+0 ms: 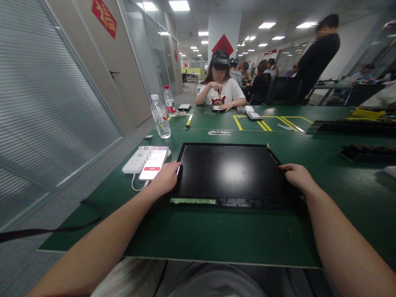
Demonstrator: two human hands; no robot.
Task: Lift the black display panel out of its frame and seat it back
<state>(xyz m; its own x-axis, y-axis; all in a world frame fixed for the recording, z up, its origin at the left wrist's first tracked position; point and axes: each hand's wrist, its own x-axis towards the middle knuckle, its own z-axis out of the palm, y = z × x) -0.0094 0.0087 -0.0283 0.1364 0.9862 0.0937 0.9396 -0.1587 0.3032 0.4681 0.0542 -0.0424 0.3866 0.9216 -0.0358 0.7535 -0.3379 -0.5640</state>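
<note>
A large black display panel [230,173] lies flat on the green table mat [216,235] in front of me, with a strip of green circuit board along its near edge. My left hand [165,178] grips the panel's left edge, fingers curled around it. My right hand [297,176] holds the right edge the same way. Both forearms reach in from the bottom corners.
A phone [153,165] rests on a white power bank [136,161] left of the panel, cable trailing. Two water bottles [161,116] stand behind. A seated person [220,88] works across the table; another person [318,53] stands far right. Black trays [368,152] lie at right.
</note>
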